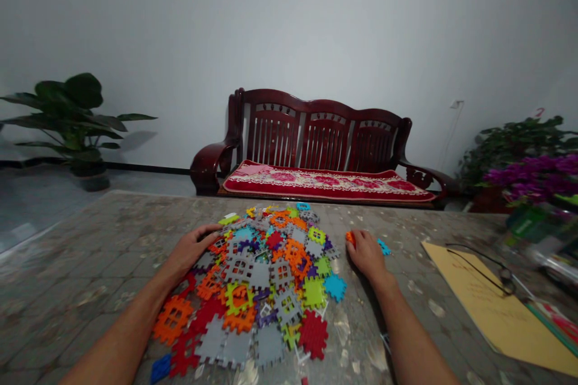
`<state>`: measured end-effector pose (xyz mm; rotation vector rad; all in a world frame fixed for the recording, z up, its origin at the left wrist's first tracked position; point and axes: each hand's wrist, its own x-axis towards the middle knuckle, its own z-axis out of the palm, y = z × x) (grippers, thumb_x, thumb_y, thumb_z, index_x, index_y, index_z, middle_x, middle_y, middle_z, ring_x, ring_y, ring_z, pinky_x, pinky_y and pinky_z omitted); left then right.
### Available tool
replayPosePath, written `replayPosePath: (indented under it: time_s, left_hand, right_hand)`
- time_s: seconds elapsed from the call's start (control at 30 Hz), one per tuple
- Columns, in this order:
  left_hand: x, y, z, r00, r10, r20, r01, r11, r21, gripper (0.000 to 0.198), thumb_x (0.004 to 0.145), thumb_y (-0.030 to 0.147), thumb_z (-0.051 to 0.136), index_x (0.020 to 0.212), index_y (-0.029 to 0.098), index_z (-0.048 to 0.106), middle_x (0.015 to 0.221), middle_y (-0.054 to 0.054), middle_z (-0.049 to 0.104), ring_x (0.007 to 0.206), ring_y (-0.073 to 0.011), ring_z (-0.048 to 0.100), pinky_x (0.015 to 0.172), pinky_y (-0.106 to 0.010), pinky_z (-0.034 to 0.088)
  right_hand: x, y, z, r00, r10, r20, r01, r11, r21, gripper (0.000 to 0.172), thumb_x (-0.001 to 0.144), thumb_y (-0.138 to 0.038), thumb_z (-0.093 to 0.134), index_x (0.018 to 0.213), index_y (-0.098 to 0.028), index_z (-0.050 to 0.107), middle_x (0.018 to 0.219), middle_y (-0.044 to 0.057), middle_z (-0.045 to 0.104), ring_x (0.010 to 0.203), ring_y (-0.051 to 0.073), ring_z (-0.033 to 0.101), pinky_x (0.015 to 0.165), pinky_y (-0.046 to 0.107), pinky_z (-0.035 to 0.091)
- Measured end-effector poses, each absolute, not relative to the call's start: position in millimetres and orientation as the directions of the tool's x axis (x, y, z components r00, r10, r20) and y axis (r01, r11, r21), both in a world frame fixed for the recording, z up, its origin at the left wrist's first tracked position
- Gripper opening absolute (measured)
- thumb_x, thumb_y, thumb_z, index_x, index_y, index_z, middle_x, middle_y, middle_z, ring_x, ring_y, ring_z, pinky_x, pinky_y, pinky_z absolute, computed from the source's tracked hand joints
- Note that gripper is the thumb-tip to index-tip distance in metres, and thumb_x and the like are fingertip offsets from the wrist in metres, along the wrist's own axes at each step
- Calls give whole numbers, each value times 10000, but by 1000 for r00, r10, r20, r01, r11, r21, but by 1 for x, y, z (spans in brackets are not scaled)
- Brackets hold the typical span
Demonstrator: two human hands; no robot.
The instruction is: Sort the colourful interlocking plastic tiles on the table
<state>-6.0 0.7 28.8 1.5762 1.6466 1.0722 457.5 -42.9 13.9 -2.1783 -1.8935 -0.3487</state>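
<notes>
A broad pile of interlocking plastic tiles [259, 275] in grey, orange, red, lime, blue and purple covers the middle of the table. My left hand [195, 248] rests against the pile's left edge, fingers stretched toward the tiles and partly hidden among them; it appears open. To the right of the pile, my right hand [368, 255] is closed over a small orange tile [350, 237], which shows at its left side. A blue tile [383, 246] lies just beyond that hand's right side. Between the pile and my right hand lies a light-blue tile [335, 287].
On the right of the patterned table [418, 325] lie a tan folder [487, 307] and glasses [503, 280] across it. Purple flowers [537, 177] stand at the far right. Behind the table is a dark wooden bench [325, 132]; a potted plant [85, 126] is at left.
</notes>
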Motion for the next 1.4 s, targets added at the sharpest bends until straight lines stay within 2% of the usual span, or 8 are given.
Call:
replayPosePath:
  time_s: [0.17,0.37,0.67,0.87,1.2,1.4]
  left_hand:
    - [-6,2,29,-109,987,117,520,-44,853,473,668,603,619,977,273,762,997,-33,774,889,-252,711,829,-348,578]
    - [-5,1,31,-109,989,96,505,-29,863,480,653,600,630,979,271,759,1023,-36,771,883,-257,711,818,-350,574]
    - [-3,-3,34,-97,994,42,467,8,884,520,658,610,627,1004,239,741,974,-40,772,783,-221,715,686,-293,577]
    - [-5,-1,31,-82,994,73,464,-27,885,499,678,591,621,1010,239,740,978,-35,772,858,-227,717,725,-279,578]
    - [-8,1,28,-94,992,83,500,-25,866,506,682,621,625,1015,259,745,1046,-43,766,916,-252,714,829,-347,577]
    - [-8,-1,28,-81,994,70,472,-23,881,537,690,624,619,1042,234,730,1006,-45,771,847,-240,721,763,-335,591]
  right_hand:
    - [450,-37,8,109,928,357,992,-78,-98,367,899,-284,491,1226,-185,624,1189,119,642,1094,244,567,975,325,397]
    - [446,-32,1,124,916,381,985,-66,-162,415,908,-300,479,1276,-149,598,1264,138,609,1167,262,536,1008,342,387]
    - [443,-19,-1,137,915,380,986,-90,-138,396,925,-292,464,1275,-159,595,1281,146,596,1158,271,537,992,359,385]
    - [443,-2,-2,125,922,366,987,-77,-142,389,928,-290,480,1281,-163,583,1270,132,605,1155,249,531,998,341,369]
    - [440,11,-2,176,926,333,978,-128,-163,414,933,-306,480,1316,-167,555,1318,124,576,1182,245,513,1000,334,365]
    - [440,15,-4,193,924,329,975,-143,-171,435,933,-321,479,1330,-156,541,1350,128,557,1198,256,504,1009,348,361]
